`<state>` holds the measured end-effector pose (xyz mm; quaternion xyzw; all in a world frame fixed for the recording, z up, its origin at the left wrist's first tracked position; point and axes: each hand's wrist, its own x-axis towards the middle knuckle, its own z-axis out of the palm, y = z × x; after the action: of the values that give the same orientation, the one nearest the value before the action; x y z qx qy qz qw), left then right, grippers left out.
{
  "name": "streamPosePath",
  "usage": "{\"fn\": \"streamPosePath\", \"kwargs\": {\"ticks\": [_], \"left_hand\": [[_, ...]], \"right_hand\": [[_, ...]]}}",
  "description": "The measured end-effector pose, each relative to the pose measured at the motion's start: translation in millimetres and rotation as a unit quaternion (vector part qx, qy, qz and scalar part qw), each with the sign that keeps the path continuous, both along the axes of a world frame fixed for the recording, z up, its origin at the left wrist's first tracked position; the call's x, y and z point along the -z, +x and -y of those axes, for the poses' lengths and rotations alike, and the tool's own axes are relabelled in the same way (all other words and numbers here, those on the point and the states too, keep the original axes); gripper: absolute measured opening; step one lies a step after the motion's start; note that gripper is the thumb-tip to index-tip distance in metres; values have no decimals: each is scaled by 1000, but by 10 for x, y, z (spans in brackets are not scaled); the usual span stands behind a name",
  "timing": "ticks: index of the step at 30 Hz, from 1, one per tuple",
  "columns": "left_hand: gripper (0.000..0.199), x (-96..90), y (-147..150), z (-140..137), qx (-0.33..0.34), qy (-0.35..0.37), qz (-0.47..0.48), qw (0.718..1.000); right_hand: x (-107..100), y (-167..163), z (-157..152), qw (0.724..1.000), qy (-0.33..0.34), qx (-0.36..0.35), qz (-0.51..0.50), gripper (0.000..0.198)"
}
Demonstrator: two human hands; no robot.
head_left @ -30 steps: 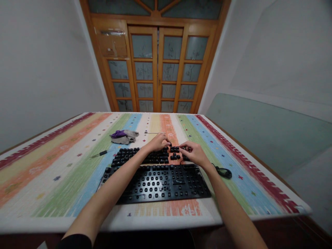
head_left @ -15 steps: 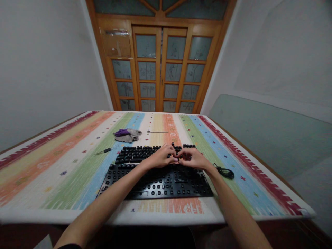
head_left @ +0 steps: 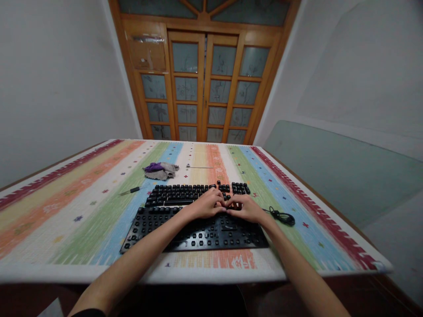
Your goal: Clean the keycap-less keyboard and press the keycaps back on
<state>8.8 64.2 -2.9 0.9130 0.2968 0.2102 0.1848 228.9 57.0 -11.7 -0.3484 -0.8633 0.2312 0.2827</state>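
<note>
A black keyboard base (head_left: pixel 205 242) with its keycaps off lies near the table's front edge. Behind it, loose black keycaps (head_left: pixel 180 190) are laid out in rows, with a smaller group of keycaps (head_left: pixel 240 188) on the right. My left hand (head_left: pixel 211 203) and my right hand (head_left: pixel 243 208) meet over the base's far edge, fingertips pinched together and almost touching. Whatever lies between the fingers is too small and hidden to make out. Part of the base and several keycaps are covered by my hands and forearms.
A coiled black cable (head_left: pixel 282 216) lies right of the base. Left of the keycaps is a black-handled tool (head_left: pixel 134 190). Further back are a grey and purple cloth (head_left: pixel 160 171) and a thin metal rod (head_left: pixel 201 167). A striped cloth (head_left: pixel 82 220) covers the table.
Both hands have come down a little towards the keyboard base, the right one more. More of the right-hand keycap group now shows. The whole view has shifted slightly.
</note>
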Motion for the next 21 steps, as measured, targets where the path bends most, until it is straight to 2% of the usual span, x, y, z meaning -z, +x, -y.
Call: {"fn": "streamPosePath", "kwargs": {"ticks": [11, 21], "left_hand": [[7, 27, 24, 26, -9, 12, 1, 1000], [9, 45, 19, 29, -12, 7, 6, 1000]], "right_hand": [[-2, -10, 19, 997, 75, 10, 23, 12], [-8, -21, 42, 996, 81, 21, 12, 11]]}}
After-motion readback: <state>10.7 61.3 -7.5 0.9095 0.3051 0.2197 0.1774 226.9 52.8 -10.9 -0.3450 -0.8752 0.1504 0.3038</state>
